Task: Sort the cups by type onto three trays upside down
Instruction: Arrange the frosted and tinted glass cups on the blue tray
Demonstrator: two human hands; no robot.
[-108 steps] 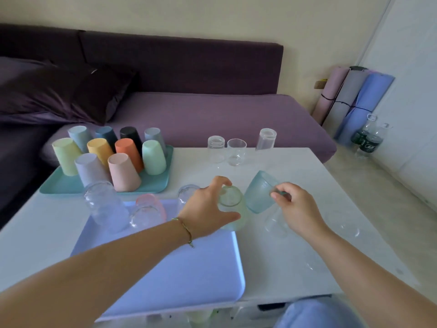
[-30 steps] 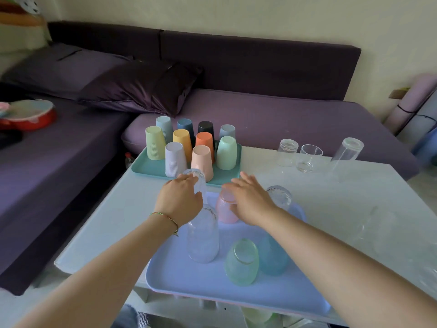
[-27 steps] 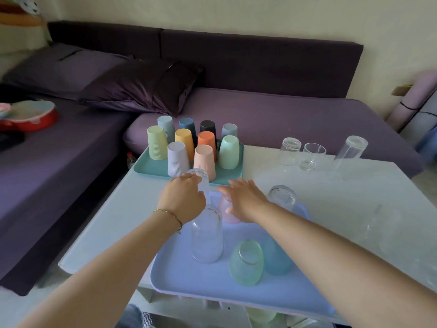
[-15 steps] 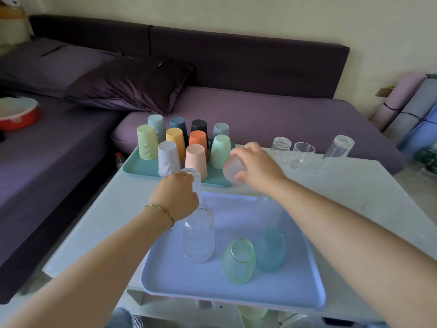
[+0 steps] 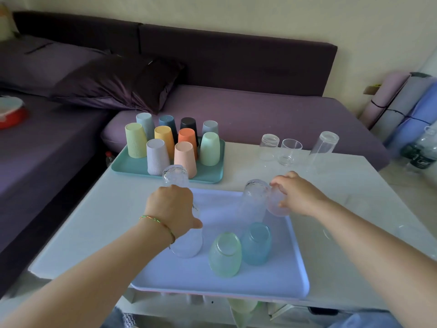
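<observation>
Near me on the white table lies a lavender tray (image 5: pixel 274 284). Upside down on it stand a green textured glass (image 5: pixel 224 255), a blue one (image 5: pixel 256 243) and two tall clear ones (image 5: pixel 188 245) (image 5: pixel 254 200). My left hand (image 5: pixel 172 209) curls round another clear textured glass (image 5: pixel 175 176) at the tray's back left edge. My right hand (image 5: pixel 300 197) grips a pale pink glass (image 5: pixel 276 203) at the tray's back right corner, touching the tall clear one. A teal tray (image 5: pixel 212 174) behind holds several coloured plastic cups (image 5: pixel 185 157), all upside down.
Three smooth clear glasses (image 5: pixel 269 146) (image 5: pixel 289 151) (image 5: pixel 324 147) stand at the table's back right. A purple sofa with a dark cushion (image 5: pixel 113 84) runs behind and to the left. Rolled mats (image 5: pixel 402 107) and water bottles (image 5: pixel 423 147) are on the floor at the right.
My right hand lifted the pink glass from the tray's rear middle, carried it right and lowered it to the back right corner. My left hand stayed on its clear glass.
</observation>
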